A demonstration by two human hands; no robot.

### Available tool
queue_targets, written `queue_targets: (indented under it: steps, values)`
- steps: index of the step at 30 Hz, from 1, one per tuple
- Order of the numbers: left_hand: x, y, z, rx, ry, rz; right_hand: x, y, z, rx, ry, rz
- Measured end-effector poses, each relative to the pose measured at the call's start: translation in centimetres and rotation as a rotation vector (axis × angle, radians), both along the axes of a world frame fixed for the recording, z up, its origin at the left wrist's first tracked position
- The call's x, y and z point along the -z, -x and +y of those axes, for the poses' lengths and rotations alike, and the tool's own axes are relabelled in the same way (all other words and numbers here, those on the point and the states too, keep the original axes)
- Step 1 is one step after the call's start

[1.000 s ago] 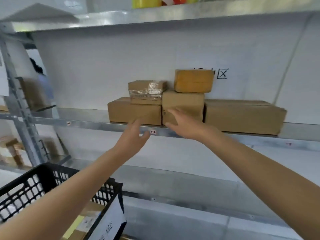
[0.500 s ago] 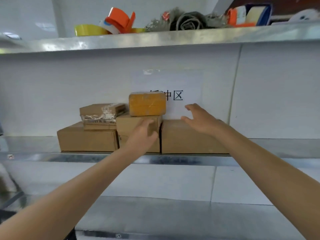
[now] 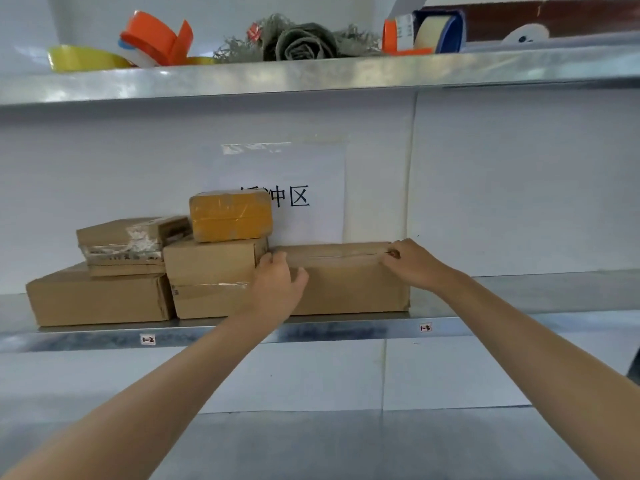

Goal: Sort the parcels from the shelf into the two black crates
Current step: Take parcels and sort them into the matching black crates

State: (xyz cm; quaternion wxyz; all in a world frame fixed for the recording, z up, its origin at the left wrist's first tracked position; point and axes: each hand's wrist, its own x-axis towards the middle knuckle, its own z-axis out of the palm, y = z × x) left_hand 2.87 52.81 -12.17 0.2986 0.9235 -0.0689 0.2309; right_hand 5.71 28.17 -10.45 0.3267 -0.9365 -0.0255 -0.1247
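Fingers of the right hand curl over the top right edge of a long cardboard parcel, gripping its upper corner. The left hand presses against the parcel's left end, its fingers wrapped round the corner where it meets the neighbouring box and its thumb lying across the front face. Both hands are thus closed on the same parcel, one at each end, and the parcel rests flat on the metal shelf.

Just left of it, touching, stands a squarer cardboard box with clear tape across its front. A small yellow-taped parcel sits on top of that box. Further left lies a wide flat carton, and on it a smaller box with torn plastic wrapping.

Behind the parcels a white paper sign with black characters is taped to the back wall. The shelf's front lip carries small labels. On the upper shelf lie rolls of orange tape, yellow tape and a coil of grey twine. Neither black crate is in view.
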Motion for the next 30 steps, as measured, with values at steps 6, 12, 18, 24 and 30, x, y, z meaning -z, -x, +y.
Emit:
queue_targets:
  steps: [6,12,18,24,30]
  values:
    - [-0.8,-1.5,-0.5,-0.058,0.282,0.192,0.4,-0.6,-1.3,0.106,-0.317,0.174]
    - [0.4,-2.1,-0.8,-0.071,0.586,0.284,1.8,-1.0,-2.5,0.059,-0.581,0.224]
    - [0.4,-1.8,-2.2,0.005,0.789,0.181,-0.1,1.0,-5.3,0.039,-0.566,0.026]
    - [-1.5,-0.6,-4.3,0.042,0.922,-0.02,-2.3,3.9,-7.3,0.043,-0.588,-0.169]
    - [-2.7,1.1,-4.0,0.124,0.872,-0.178,-2.1,5.5,-7.1,0.034,-0.554,-0.29]
